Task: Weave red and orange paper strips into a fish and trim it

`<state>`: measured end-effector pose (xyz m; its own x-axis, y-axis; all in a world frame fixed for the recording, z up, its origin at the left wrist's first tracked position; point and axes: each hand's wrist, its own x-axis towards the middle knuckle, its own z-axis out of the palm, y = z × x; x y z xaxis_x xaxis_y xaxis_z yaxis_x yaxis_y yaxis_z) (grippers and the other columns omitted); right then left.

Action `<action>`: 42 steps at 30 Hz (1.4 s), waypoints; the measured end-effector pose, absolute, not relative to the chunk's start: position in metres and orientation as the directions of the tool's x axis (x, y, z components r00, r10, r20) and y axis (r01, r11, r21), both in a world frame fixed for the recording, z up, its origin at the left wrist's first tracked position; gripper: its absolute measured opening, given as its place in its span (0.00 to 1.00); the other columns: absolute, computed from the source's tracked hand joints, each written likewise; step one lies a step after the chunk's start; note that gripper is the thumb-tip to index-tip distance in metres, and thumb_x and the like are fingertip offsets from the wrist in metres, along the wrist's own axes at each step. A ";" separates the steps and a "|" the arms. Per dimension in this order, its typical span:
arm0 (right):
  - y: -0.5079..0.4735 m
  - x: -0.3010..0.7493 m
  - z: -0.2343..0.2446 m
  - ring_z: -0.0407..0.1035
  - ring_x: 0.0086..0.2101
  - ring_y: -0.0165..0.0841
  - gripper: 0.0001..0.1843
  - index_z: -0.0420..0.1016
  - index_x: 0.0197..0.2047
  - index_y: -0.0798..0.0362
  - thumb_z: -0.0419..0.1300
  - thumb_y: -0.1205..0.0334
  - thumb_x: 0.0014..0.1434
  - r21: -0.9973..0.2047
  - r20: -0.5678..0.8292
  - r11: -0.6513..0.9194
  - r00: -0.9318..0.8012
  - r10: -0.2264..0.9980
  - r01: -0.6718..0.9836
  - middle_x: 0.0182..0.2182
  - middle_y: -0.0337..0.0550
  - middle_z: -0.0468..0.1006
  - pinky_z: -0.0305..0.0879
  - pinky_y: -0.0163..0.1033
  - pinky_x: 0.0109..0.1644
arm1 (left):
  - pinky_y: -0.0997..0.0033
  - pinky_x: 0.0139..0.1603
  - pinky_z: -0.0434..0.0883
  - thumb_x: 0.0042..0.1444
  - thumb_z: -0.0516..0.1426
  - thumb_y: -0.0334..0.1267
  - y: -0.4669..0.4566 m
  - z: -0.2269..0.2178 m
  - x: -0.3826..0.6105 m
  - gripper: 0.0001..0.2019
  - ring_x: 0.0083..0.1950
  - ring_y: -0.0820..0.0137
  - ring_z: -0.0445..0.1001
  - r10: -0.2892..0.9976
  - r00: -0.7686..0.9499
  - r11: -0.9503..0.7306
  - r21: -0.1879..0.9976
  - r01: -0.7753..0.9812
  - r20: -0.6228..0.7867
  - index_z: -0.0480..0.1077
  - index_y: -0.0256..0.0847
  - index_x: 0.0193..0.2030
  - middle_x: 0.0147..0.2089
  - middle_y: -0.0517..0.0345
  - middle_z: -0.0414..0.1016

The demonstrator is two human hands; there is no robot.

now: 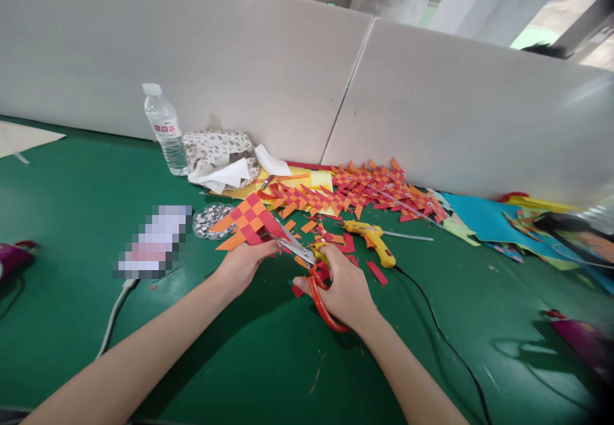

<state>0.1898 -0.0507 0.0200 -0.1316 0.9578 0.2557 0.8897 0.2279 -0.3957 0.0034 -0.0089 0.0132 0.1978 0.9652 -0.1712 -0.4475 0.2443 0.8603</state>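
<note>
My left hand (244, 264) is closed on a woven paper piece (249, 220) in red and orange checks, with pointed strips sticking out to the left. In my right hand (348, 281) is a pair of scissors (327, 310) with red-orange handles. Their blades are parted and lie at the right edge of the paper, near my left fingertips. Whether the blades touch the paper I cannot tell. Red and orange paper scraps (377, 272) lie around and beyond my right hand.
A yellow glue gun (371, 238) with a black cord lies right of the hands. Behind are a pile of woven paper pieces (384, 185), a water bottle (165, 132) and a spotted cloth pouch (218, 150). A dish of googly eyes (211, 220) and a blurred-out phone (156, 242) lie left.
</note>
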 end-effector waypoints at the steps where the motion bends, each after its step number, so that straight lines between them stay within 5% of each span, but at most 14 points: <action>1: -0.051 0.190 0.020 0.70 0.29 0.36 0.20 0.62 0.39 0.50 0.60 0.48 0.48 -0.394 0.259 0.231 -0.134 0.956 0.890 0.34 0.43 0.74 0.59 0.36 0.29 | 0.64 0.51 0.68 0.39 0.65 0.34 -0.009 0.013 0.004 0.11 0.47 0.59 0.75 0.966 0.197 0.239 0.862 -0.447 -0.166 0.76 0.36 0.34 0.39 0.52 0.80; 28: -0.051 0.189 0.022 0.66 0.25 0.32 0.20 0.62 0.40 0.51 0.60 0.48 0.48 -0.435 0.182 0.197 -0.129 0.975 0.879 0.29 0.39 0.71 0.58 0.35 0.28 | 0.63 0.56 0.65 0.43 0.64 0.35 -0.011 0.015 0.005 0.18 0.51 0.62 0.72 0.960 0.249 0.230 0.867 -0.443 -0.127 0.75 0.39 0.44 0.45 0.54 0.78; 42: -0.051 0.189 0.022 0.62 0.23 0.29 0.18 0.62 0.33 0.51 0.60 0.47 0.48 -0.462 0.214 0.240 -0.155 0.964 0.854 0.25 0.36 0.68 0.54 0.32 0.26 | 0.68 0.51 0.67 0.44 0.64 0.34 -0.013 0.017 0.005 0.13 0.48 0.65 0.74 0.949 0.288 0.258 0.840 -0.478 -0.128 0.76 0.38 0.39 0.44 0.55 0.79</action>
